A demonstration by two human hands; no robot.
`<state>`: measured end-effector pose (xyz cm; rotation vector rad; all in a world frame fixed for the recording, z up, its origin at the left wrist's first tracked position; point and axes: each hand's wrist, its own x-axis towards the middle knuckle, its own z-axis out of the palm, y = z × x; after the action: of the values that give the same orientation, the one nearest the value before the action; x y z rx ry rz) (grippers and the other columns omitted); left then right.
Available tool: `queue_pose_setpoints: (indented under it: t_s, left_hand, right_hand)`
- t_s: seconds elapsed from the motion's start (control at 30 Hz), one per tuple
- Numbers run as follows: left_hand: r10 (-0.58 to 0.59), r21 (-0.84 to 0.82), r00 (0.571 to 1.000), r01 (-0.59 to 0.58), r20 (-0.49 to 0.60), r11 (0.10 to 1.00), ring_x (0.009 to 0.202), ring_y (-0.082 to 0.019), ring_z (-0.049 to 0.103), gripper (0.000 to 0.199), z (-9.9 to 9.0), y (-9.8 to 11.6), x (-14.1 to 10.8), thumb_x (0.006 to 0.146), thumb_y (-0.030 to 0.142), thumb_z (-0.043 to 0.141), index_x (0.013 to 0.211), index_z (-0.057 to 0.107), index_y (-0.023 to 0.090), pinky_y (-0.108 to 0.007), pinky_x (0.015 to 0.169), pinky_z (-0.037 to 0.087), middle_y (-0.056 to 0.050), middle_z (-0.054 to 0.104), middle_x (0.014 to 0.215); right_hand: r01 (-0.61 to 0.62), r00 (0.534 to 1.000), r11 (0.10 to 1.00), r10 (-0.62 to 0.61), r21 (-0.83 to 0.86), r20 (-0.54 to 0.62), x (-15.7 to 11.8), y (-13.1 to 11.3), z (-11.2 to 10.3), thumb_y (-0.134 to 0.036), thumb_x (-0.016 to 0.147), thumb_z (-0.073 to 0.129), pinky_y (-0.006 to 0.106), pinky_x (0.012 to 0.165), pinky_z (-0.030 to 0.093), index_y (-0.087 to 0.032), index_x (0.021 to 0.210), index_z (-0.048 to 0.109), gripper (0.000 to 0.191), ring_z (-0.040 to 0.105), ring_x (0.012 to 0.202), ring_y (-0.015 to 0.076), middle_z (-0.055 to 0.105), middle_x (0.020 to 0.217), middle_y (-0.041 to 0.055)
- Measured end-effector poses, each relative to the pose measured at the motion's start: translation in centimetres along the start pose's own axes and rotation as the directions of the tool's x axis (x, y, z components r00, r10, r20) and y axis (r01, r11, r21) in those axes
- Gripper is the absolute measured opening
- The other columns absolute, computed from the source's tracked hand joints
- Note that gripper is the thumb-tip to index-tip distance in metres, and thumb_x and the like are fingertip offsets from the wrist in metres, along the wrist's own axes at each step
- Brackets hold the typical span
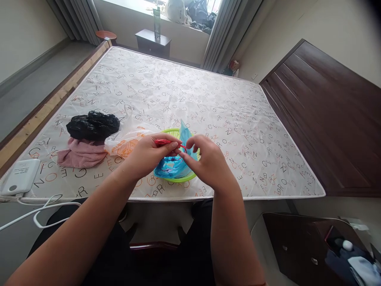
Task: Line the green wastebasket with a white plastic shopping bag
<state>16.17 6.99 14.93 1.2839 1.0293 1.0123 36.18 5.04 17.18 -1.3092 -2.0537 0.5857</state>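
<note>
My left hand (154, 153) is closed, pinching a folded red strip (162, 142), perhaps of plastic, between thumb and fingers. From it a thin red strand (183, 147) loops toward my right hand (206, 157), whose fingers are curled. The right thumb reaches the left fingertips, and the strand appears to lie between that thumb and forefinger. Just below both hands is a bright green basket (180, 180) with a mesh side. A blue translucent plastic bag (169, 171) lies in it, one corner standing up; the hands partly hide both.
Left of the basket lie a white bag with orange print (125, 145), a black plastic bag (93, 125) and a pink cloth (81, 153) on the mattress (238, 119). A white device (22, 176) with a cable sits at the mattress's near left corner. A dark headboard (321, 119) stands right.
</note>
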Motion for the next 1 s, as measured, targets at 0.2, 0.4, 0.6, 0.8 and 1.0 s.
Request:
queue_pose_setpoints:
  t_s: [0.2,0.4,0.6,0.8,1.0]
  left_hand:
    - [0.332,0.423,0.933,-0.358,0.137,0.832,0.094,-0.019,0.07,0.015,0.0,-0.6,0.0,0.094,0.03,0.068,0.095,0.082,0.022,-0.032,0.086,0.059,-0.007,0.076,0.1]
    - [0.554,0.382,0.798,-0.601,0.238,0.702,0.092,-0.017,0.07,0.02,0.4,-2.2,0.5,0.097,0.022,0.061,0.101,0.08,0.024,-0.033,0.083,0.059,-0.009,0.074,0.104]
    - [0.501,0.329,0.801,-0.594,0.329,0.734,0.096,-0.021,0.071,0.018,0.3,-1.8,0.4,0.096,0.024,0.064,0.1,0.081,0.024,-0.034,0.086,0.059,-0.011,0.075,0.106]
    - [0.477,0.374,0.759,-0.64,0.443,0.671,0.115,-0.023,0.068,0.024,0.2,-1.9,0.3,0.099,0.024,0.06,0.11,0.08,0.027,-0.041,0.104,0.054,-0.01,0.075,0.123]
    - [0.344,0.353,0.874,-0.459,0.343,0.815,0.122,-0.025,0.068,0.019,-3.2,-1.5,0.4,0.097,0.034,0.066,0.1,0.083,0.027,-0.044,0.111,0.052,-0.009,0.076,0.122]
  right_hand:
    - [0.13,0.991,0.981,-0.124,0.147,-0.047,0.4,0.1,0.5,-0.012,0.094,0.045,0.046,0.111,0.047,-0.027,0.126,0.062,0.039,0.056,0.131,0.0219,0.063,0.138,0.0051]
    - [-0.187,0.979,0.896,0.205,0.404,-0.002,1.1,2.6,2.0,-0.043,0.103,0.051,0.035,0.086,0.058,-0.023,0.127,0.066,0.034,0.069,0.098,0.0181,0.073,0.117,0.007]
    - [-0.299,0.954,0.633,0.2,0.714,0.223,1.4,3.5,2.9,-0.058,0.087,0.075,0.032,0.085,0.058,-0.021,0.104,0.075,0.041,0.069,0.098,0.0176,0.075,0.106,0.0051]
    - [-0.158,0.913,0.447,0.406,0.88,-0.043,2.0,4.8,3.7,-0.059,0.087,0.075,0.022,0.058,0.051,-0.023,0.095,0.068,0.037,0.053,0.059,0.0063,0.068,0.088,-0.0017]
    - [0.221,0.539,0.197,0.792,0.955,-0.288,1.3,12.1,-1.4,-0.028,0.095,0.071,0.012,0.049,0.046,-0.021,0.086,0.059,0.017,0.045,0.05,0.0023,0.056,0.067,-0.0081]
